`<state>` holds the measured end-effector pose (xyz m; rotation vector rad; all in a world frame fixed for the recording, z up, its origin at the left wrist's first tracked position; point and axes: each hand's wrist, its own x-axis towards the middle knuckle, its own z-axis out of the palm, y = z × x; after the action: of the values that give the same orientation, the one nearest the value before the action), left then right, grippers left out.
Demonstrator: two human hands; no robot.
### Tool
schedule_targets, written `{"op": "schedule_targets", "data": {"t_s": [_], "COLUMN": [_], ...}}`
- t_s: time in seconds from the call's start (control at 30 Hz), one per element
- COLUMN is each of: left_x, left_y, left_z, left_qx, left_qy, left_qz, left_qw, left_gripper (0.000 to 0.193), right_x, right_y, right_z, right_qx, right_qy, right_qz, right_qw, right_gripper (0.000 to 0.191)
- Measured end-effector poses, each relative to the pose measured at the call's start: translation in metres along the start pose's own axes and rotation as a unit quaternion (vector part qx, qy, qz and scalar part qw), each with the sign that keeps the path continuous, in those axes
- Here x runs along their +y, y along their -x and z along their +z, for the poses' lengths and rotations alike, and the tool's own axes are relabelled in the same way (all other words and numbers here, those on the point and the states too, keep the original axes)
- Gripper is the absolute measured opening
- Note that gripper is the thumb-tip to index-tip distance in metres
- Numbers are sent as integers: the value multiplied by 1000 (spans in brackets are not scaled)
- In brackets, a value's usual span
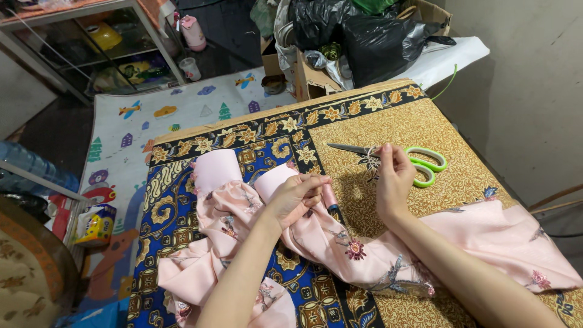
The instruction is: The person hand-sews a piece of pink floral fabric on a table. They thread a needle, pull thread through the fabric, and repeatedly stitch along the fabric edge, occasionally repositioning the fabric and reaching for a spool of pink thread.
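Observation:
My left hand is closed around a small pink spool of thread, resting on pink floral fabric spread over the table. My right hand is raised a little further back, fingertips pinched on what looks like a thin thread, too fine to see clearly. Just beyond the right hand lie scissors with green and white handles, blades pointing left. Both forearms cross the pink fabric.
The table wears a patterned cloth, gold on the right and blue on the left. Behind it stand a cardboard box and black plastic bags. A child's play mat covers the floor at left, near a glass shelf.

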<state>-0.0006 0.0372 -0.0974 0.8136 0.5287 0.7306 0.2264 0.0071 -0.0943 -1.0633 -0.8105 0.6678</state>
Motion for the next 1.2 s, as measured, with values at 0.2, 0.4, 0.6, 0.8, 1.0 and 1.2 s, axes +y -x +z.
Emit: {"op": "schedule_targets", "data": {"t_s": [0.2, 0.4, 0.6, 0.8, 1.0, 1.2], "left_x": [1, 0, -3, 2, 9, 3], "left_y": [2, 0, -3, 0, 5, -1], "left_z": [2, 2, 0, 7, 11, 8], "left_qx": [19, 15, 6, 6, -12, 17], "left_qy": [0, -7, 8, -2, -23, -20], "left_qz": [-8, 3, 1, 0, -6, 4], "left_qw": [1000, 1000, 1000, 1000, 1000, 1000], "left_gripper": [18, 18, 13, 18, 18, 16], "right_x": [-27, -53, -46, -46, -49, -38], "right_y": [18, 42, 38, 41, 41, 30], "right_z": [19, 26, 25, 23, 25, 20], "right_qx": [-62, -245, -278, -261, -242, -126], "right_qy": [159, 105, 219, 228, 209, 195], "right_qz": [-205, -183, -37, -146, -190, -150], "right_qw": [964, 946, 934, 927, 928, 961], "right_gripper": [43, 48, 26, 15, 12, 21]}}
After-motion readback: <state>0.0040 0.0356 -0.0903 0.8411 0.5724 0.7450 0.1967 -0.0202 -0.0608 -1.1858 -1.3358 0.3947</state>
